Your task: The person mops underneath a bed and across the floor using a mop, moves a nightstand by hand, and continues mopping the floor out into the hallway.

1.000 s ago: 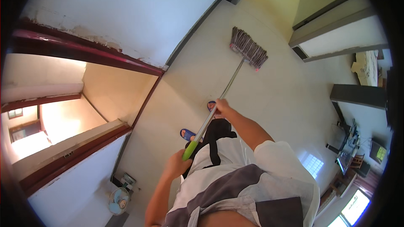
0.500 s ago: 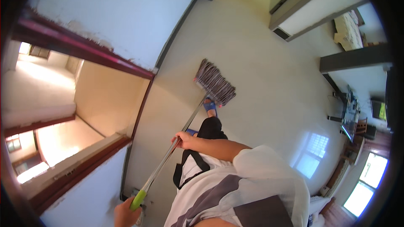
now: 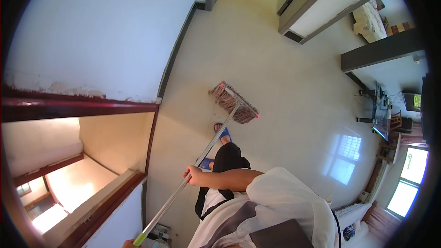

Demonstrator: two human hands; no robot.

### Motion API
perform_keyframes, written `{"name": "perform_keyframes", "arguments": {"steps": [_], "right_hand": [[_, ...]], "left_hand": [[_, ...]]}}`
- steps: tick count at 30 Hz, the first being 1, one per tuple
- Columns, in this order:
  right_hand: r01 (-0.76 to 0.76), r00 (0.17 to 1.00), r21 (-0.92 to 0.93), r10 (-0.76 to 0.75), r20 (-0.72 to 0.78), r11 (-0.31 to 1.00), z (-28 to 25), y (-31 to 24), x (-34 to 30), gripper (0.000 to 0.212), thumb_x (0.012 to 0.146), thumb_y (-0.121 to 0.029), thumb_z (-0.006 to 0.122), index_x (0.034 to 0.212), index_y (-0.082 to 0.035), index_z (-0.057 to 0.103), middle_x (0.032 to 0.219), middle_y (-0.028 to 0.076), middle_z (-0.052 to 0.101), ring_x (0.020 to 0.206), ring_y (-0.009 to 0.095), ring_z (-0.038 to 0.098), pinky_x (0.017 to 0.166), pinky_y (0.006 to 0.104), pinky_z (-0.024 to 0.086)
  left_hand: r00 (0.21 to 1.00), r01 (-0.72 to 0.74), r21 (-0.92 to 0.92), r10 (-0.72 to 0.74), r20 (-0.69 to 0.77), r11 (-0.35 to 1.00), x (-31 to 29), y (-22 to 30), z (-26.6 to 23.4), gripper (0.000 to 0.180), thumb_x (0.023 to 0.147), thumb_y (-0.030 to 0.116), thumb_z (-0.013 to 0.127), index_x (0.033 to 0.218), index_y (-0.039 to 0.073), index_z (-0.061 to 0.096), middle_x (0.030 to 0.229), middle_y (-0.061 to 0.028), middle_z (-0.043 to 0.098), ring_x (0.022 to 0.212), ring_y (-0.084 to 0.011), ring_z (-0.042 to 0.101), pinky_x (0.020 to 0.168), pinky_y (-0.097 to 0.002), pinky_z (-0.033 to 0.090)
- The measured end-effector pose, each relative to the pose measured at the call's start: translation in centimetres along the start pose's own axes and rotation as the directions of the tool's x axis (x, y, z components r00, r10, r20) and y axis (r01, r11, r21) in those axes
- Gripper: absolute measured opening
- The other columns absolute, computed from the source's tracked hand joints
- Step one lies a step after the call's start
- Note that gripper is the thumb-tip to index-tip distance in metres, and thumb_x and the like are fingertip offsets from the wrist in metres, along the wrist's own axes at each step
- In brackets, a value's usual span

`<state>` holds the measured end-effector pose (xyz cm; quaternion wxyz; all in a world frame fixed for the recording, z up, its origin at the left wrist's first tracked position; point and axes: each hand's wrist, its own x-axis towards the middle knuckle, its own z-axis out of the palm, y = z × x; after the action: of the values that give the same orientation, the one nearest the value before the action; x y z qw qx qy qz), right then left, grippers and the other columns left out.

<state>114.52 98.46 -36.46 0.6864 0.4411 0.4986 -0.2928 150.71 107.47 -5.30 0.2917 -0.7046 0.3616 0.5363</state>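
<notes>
A wide flat mop with grey-brown strands (image 3: 246, 115) rests on the pale floor, just ahead of my feet in blue slippers. Its long metal pole (image 3: 209, 149) slants down to the lower left, ending in a green grip (image 3: 140, 239). My right hand (image 3: 194, 175) is closed round the middle of the pole. At the lower edge, my left hand (image 3: 130, 244) holds the pole's green end; most of that hand is cut off by the frame.
A white wall (image 3: 101, 32) with peeling paint and a dark red door frame (image 3: 87, 109) stand on the left. Near the bottom, a clear container (image 3: 160, 242) sits by the wall. Doorways, a desk with a screen (image 3: 380, 128) and a window line the right.
The mop head has turned over on its pole, so its frame bar now shows on top. My left hand has dropped toward the lower edge, and the view has shifted slightly.
</notes>
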Motion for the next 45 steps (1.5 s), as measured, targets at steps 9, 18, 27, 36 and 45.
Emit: {"name": "perform_keyframes", "arguments": {"steps": [9,18,27,36,45], "right_hand": [[0.390,0.920,0.136,-0.392,-0.012,0.911,-2.4,-18.4,-0.9,0.005,0.064,-0.006,0.050,0.068,-0.003,0.048,0.060,0.013,0.048,0.056,0.025,0.049,0.049,0.0373,0.043],[0.849,0.520,0.173,-0.849,-0.097,0.500,-7.6,-46.0,-9.0,0.008,0.072,-0.005,0.051,0.067,0.000,0.049,0.055,0.010,0.048,0.046,0.021,0.049,0.041,0.0316,0.042],[0.848,0.461,-0.229,-0.879,-0.123,0.477,-10.8,-44.7,-10.5,0.010,0.076,-0.009,0.046,0.074,0.001,0.049,0.064,0.009,0.052,0.049,0.017,0.050,0.042,0.0306,0.044],[0.653,0.754,-0.082,-0.634,0.175,0.753,-5.5,-26.3,-6.2,0.009,0.068,-0.012,0.057,0.071,-0.005,0.052,0.060,0.006,0.048,0.054,0.020,0.053,0.051,0.0388,0.050],[0.152,0.949,0.402,-0.247,0.197,0.903,-1.0,-14.2,3.9,0.011,0.073,-0.009,0.053,0.078,-0.002,0.047,0.062,0.010,0.048,0.056,0.023,0.054,0.054,0.0385,0.050]], "left_hand": [[0.983,-0.180,0.358,0.179,0.036,0.916,12.6,16.2,4.7,0.026,0.063,0.020,0.063,0.088,0.014,0.066,0.067,-0.0090,0.062,0.059,-0.0175,0.058,0.059,-0.0304,0.046],[0.782,-0.599,0.105,0.552,0.288,0.794,15.6,47.1,14.2,0.017,0.071,0.022,0.058,0.075,0.006,0.061,0.053,-0.0051,0.056,0.046,-0.0144,0.054,0.047,-0.0279,0.042],[0.689,-0.720,0.238,0.712,0.135,0.652,12.7,59.1,23.6,0.030,0.068,0.029,0.058,0.070,-0.001,0.056,0.051,-0.0130,0.053,0.050,-0.0277,0.054,0.052,-0.0357,0.041],[0.832,-0.541,0.391,0.541,0.121,0.745,8.3,42.1,9.3,0.028,0.070,0.028,0.060,0.080,0.003,0.061,0.066,-0.0145,0.059,0.065,-0.0255,0.059,0.061,-0.0331,0.044],[0.793,-0.462,0.663,0.609,0.010,0.589,-2.3,25.8,0.2,0.033,0.067,0.020,0.059,0.093,0.000,0.054,0.080,-0.0221,0.058,0.076,-0.0397,0.056,0.070,-0.0464,0.044]]}}
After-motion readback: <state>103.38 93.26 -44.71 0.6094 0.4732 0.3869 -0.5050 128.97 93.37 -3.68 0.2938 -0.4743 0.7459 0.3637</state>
